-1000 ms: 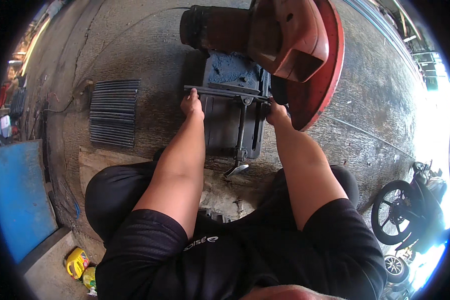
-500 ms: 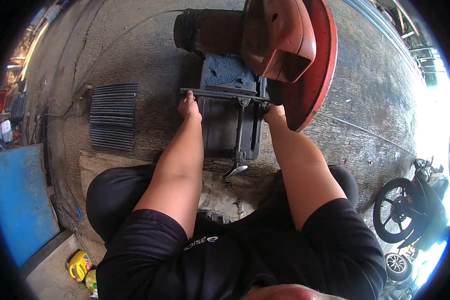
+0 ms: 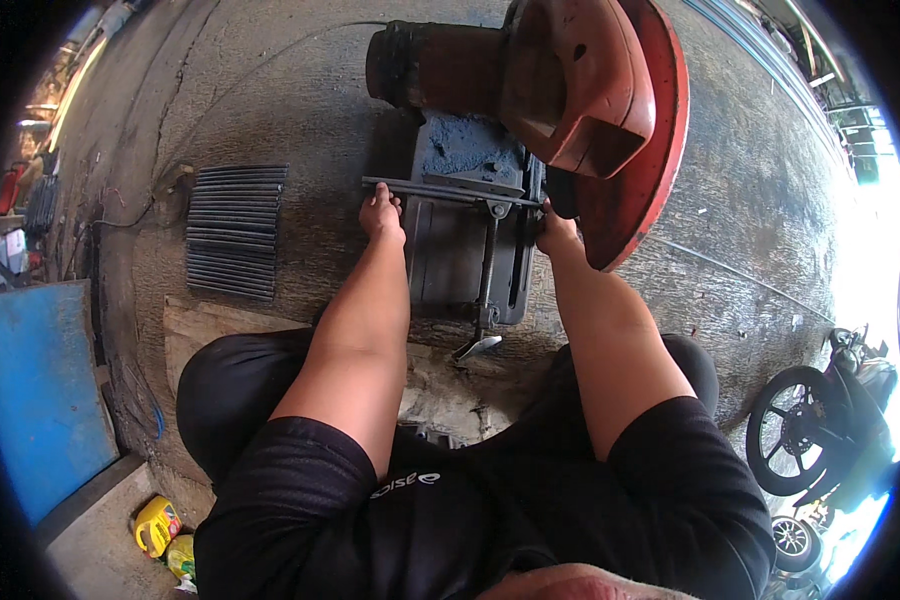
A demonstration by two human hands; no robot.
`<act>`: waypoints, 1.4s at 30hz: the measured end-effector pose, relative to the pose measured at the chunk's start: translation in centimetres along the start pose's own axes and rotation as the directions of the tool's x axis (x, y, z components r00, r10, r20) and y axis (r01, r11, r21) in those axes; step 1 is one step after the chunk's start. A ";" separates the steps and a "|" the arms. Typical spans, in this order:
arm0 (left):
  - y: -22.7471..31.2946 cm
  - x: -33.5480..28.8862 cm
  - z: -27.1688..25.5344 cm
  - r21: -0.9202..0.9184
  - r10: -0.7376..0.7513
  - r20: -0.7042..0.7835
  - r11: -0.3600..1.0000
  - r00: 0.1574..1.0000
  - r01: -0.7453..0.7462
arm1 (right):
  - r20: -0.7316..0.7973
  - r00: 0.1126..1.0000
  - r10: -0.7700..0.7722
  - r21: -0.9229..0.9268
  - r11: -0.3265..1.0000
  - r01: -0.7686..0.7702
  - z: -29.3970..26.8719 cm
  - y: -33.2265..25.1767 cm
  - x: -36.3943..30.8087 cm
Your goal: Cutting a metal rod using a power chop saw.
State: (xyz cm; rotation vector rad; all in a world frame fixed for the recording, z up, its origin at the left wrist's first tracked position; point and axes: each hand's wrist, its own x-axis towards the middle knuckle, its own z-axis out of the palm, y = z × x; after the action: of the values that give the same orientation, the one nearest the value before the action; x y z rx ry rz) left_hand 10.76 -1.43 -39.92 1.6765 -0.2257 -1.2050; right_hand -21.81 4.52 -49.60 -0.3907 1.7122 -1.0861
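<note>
A red cut-off saw (image 3: 585, 95) stands in front of me on a dark metal base (image 3: 440, 260). Thin dark metal rods (image 3: 420, 188) lie crosswise over the base, against the plate of its vise (image 3: 498, 210). My left hand (image 3: 381, 214) is closed round the rods near their left end, thumb on top. At their other end, close by the red blade guard (image 3: 660, 140), my right hand (image 3: 558, 230) is closed on them; its fingertips are partly hidden. Below the vise, its screw runs toward me to a crank handle (image 3: 478, 347).
A neat row of cut metal rods (image 3: 235, 232) lies on the concrete floor at left. Further left are a blue panel (image 3: 45, 390) and a yellow jug (image 3: 156, 525). A motorcycle (image 3: 810, 430) stands at right. Long bars (image 3: 760, 50) lie at the far right.
The whole view has shifted a little, so the saw and the row of rods sit further right. Relative to the saw base, the held rods and my left hand are slightly further left.
</note>
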 end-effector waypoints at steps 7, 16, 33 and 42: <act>-0.7 0.6 -0.1 -0.076 -0.014 0.037 0.997 0.999 0.017 | -0.167 0.897 0.409 0.461 0.837 -0.296 2.1 -2.6 -2.6; -0.6 0.5 -0.3 -0.087 -0.008 0.073 0.996 0.997 0.014 | -0.243 0.890 0.387 0.511 0.831 -0.222 2.8 -3.1 -2.4; -0.7 0.3 -0.2 -0.086 0.005 0.000 0.996 1.000 -0.005 | -0.316 0.820 0.477 0.512 0.814 -0.276 3.1 -4.6 -3.9; -0.3 0.0 0.3 -0.175 -0.052 -0.049 0.984 0.997 0.042 | -0.224 0.872 0.436 0.535 0.803 -0.264 2.5 -2.9 -2.4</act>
State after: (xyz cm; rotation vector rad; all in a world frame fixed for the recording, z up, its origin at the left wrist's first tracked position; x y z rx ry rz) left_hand 10.41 -1.53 -40.14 1.5669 -0.0467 -1.1788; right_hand -19.32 3.41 -46.04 0.4575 1.6299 -1.2983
